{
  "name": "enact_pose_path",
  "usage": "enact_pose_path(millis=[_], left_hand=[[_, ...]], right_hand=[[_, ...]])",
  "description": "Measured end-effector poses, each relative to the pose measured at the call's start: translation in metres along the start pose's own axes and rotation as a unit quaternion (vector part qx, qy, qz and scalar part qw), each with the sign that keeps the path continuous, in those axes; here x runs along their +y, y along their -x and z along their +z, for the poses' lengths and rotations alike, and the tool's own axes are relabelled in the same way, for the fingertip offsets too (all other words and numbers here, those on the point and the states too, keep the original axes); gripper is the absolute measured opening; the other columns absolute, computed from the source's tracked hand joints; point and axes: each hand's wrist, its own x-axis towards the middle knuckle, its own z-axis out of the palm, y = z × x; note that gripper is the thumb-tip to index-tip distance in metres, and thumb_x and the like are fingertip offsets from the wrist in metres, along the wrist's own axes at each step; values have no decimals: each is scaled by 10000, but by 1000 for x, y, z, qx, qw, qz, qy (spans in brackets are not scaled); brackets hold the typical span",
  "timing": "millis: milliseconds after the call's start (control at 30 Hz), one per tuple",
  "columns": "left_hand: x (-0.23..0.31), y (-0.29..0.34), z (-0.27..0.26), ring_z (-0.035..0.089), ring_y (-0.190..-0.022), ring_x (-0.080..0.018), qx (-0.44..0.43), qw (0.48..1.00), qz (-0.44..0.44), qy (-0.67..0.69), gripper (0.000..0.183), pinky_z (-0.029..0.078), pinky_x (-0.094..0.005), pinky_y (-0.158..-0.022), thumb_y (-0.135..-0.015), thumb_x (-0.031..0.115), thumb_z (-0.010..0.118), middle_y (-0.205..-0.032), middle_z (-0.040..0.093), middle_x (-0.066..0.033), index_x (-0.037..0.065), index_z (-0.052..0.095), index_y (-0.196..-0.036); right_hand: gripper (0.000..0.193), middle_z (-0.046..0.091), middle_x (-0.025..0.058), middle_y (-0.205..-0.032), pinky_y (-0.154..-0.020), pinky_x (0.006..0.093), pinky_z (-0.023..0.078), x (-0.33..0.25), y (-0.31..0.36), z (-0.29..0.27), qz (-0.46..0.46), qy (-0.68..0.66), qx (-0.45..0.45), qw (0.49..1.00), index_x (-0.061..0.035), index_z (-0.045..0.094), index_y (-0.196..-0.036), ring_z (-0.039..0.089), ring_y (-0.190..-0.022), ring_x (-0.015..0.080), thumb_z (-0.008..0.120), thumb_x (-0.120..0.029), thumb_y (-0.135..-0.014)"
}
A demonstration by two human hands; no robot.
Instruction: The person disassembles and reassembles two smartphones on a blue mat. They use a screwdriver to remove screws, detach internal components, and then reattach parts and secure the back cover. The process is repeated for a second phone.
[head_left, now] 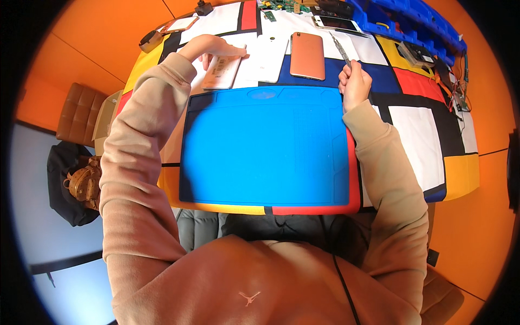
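My left hand (212, 47) reaches to the far left of the table. Its fingers span the far end of a white phone (221, 76), gripping it by both edges. My right hand (355, 82) is closed around a slim grey screwdriver (339, 45), whose thin tip points away to the far left. Between my hands, a second white phone (272, 59) and a rose-gold phone (307, 56) lie back side up, side by side. Nearer to me is a blue silicone work mat (265, 146), with neither hand on its middle.
A color-block tablecloth (416, 143) covers the table. Blue parts bins (411, 27) stand at the far right, with tools and wires (460, 97) beside them. Another phone (337, 24) and green circuit boards (287, 5) lie along the back. A roll of tape (150, 40) sits far left.
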Motion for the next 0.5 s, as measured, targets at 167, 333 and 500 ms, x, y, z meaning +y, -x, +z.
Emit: enact_pose_path(millis=[167,333,500], left_hand=[[-20,-3,-4,737,-814,-405,-11,996,38,76,1154,600,-383,-635,-697,927,383,-1134,628,-383,-24,598,-1316],[-54,12,8,741,-731,-309,44,968,100,225,1255,586,-417,-778,-659,982,341,-973,687,-258,-58,477,-1347],[-57,34,35,579,-1136,-283,172,894,139,391,894,511,-469,-950,-861,815,287,-1243,558,-191,121,402,-1412]], right_hand=[[359,427,-21,-597,-426,243,243,0,-1,-1,2,-3,-9,1000,-61,493,-714,385,-497,63,519,-299,-982],[360,431,-20,-597,-423,240,245,-1,0,0,8,8,-7,1000,-58,497,-717,391,-500,62,520,-297,-986],[372,433,-19,-597,-420,241,248,-2,3,1,5,5,-1,1000,-56,496,-717,392,-500,59,519,-301,-996]])
